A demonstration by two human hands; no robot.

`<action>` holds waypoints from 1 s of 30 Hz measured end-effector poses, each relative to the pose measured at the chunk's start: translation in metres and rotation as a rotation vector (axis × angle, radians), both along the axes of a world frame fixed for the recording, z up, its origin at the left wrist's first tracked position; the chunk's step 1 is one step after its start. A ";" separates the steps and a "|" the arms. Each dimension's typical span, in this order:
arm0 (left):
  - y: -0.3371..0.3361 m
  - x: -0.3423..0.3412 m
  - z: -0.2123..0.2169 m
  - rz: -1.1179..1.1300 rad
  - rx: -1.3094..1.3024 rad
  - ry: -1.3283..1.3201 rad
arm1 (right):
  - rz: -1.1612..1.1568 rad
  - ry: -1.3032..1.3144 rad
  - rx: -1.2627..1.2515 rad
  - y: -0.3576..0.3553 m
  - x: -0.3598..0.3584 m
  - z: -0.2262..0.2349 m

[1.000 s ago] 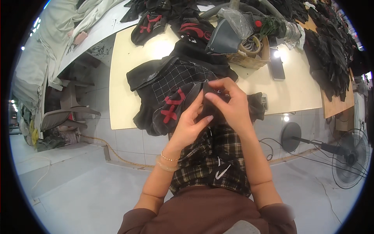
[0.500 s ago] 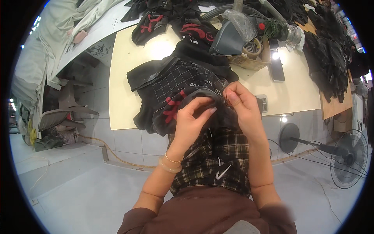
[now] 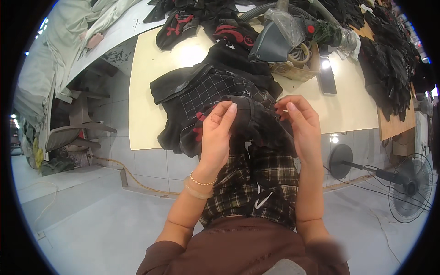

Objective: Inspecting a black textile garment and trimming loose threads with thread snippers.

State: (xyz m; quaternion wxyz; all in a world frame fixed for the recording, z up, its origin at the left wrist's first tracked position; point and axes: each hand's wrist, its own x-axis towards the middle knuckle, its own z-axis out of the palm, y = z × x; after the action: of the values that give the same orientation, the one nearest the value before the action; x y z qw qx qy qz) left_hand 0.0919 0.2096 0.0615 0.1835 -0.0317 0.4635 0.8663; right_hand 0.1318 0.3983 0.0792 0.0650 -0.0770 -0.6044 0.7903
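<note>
Black garment (image 3: 262, 127), edge pinched by left hand (image 3: 216, 133), right hand (image 3: 304, 123) alongside, its grip unclear

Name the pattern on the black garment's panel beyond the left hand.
White grid on black panel, clearest in head view.

Head cam, L of 2, wide fisheye, looks down fairly close on hands (image 3: 217, 135) & tbl (image 3: 350, 107).

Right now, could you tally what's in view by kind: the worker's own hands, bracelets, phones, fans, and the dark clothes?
Own hands: 2, left hand and right hand
Bracelets: 2, both on the left wrist
Phone: 1
Fan: 1
Dark clothes: heaped and overlapping, so I can't count them
Total: 6, clothes left out
</note>
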 end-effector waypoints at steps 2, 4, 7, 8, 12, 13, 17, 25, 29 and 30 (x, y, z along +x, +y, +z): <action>0.001 0.000 -0.001 0.004 0.006 -0.002 | -0.033 -0.016 0.035 -0.002 0.003 -0.004; 0.001 0.000 0.000 0.007 0.013 -0.001 | -0.066 -0.030 0.071 -0.006 0.008 -0.005; 0.004 -0.001 0.001 0.004 0.025 -0.004 | -0.252 0.016 0.399 -0.025 0.016 0.000; 0.005 -0.001 0.000 0.002 0.031 -0.003 | -0.254 0.114 0.635 -0.031 0.017 0.001; 0.015 0.001 -0.001 -0.047 0.141 0.020 | -0.428 0.279 0.956 -0.068 0.005 0.001; 0.014 0.001 0.003 -0.079 0.170 -0.007 | -0.490 0.279 0.967 -0.070 0.002 -0.003; 0.015 -0.002 0.009 -0.086 0.023 0.006 | -0.428 0.231 0.899 -0.049 0.000 -0.012; -0.004 0.000 -0.008 0.021 -0.291 0.428 | -0.228 0.045 0.270 -0.036 -0.013 -0.005; -0.007 -0.004 -0.007 -0.059 0.176 0.076 | -0.167 0.325 0.758 -0.040 -0.007 -0.014; -0.003 -0.003 -0.004 -0.039 0.193 0.067 | -0.129 0.350 0.843 -0.041 -0.005 -0.017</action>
State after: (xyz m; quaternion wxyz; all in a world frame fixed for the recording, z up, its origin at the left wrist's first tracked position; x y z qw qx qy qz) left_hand 0.0892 0.2063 0.0576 0.1868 0.0240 0.3841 0.9039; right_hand 0.1269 0.3575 0.0625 0.2407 0.0533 -0.8470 0.4709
